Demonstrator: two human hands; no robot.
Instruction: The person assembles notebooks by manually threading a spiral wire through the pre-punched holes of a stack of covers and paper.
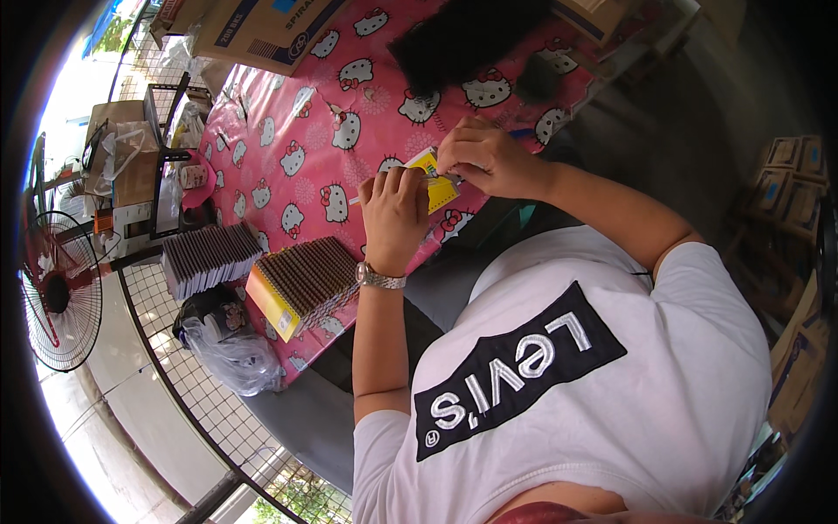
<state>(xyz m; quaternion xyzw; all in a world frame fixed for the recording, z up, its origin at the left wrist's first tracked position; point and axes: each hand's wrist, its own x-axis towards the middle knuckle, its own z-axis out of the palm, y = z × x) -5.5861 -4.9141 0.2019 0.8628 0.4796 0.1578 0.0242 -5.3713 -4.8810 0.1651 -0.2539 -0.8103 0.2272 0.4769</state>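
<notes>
A small yellow notebook (443, 194) with a white edge lies at the near edge of the table, between my two hands. My left hand (393, 205), with a metal watch on its wrist, grips the left part of the notebook with bent fingers. At the upper right corner of the notebook, the fingers of my right hand (485, 159) are pinched together; what they hold, if anything, is hidden. To the left of my left wrist stands a row of spiral notebooks (307, 281) with dark coils and a yellow cover. Farther left is another stack of notebooks (212, 259).
A pink patterned cloth (292, 188) covers the table. Cardboard boxes (262, 35) and a black sheet-like thing (458, 44) lie at the far side. Clear plastic bags (236, 356) hang by the left edge. A fan (59, 293) stands far left, stacked boxes (786, 188) at right.
</notes>
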